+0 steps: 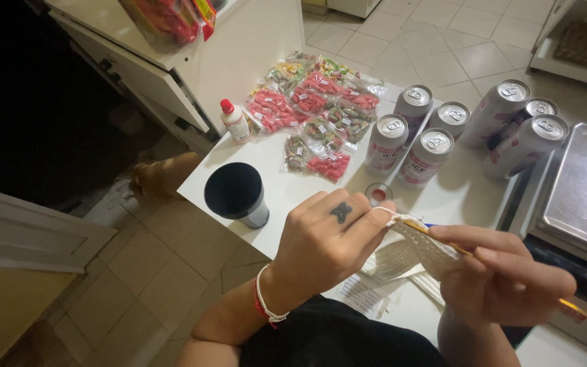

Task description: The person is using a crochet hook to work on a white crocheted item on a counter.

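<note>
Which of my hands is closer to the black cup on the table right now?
Left. The left hand is just right of the black cup, nearly beside it; the right hand is farther right, beyond the crochet piece.

Clear candy bags [317,115] beside 7 silver cans [436,158].

Tattooed left hand [324,245], red-white wrist cord [263,303]

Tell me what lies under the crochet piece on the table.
A printed paper sheet shows partly under the cream crochet piece; the rest is covered by it and the hands.
</note>
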